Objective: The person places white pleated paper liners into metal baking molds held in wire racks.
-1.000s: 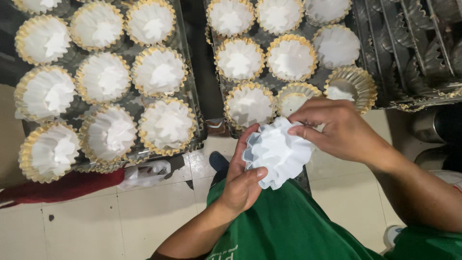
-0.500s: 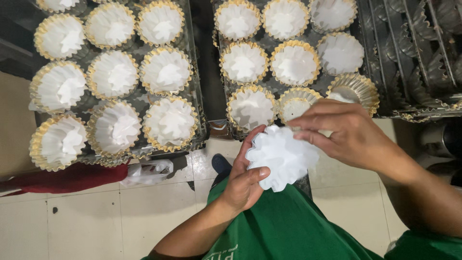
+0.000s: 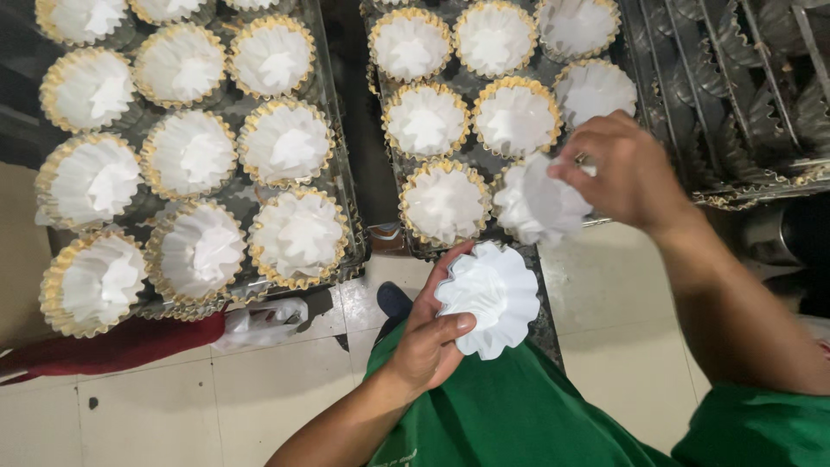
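White paper liner point(image 3: 538, 204) pinched in the right hand point(image 3: 624, 169) hangs over the near tray point(image 3: 553, 227), lining under way; left hand point(image 3: 430, 335) clasps the stack point(image 3: 494, 294); next needs seating it squarely.

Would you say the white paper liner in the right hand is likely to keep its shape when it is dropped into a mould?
Probably not by itself. The paper liner looks thin and crumpled where the right hand pinches it, so it seems floppy and very light. The stack of liners in the left hand keeps its fluted shape, so nesting likely stiffens them.
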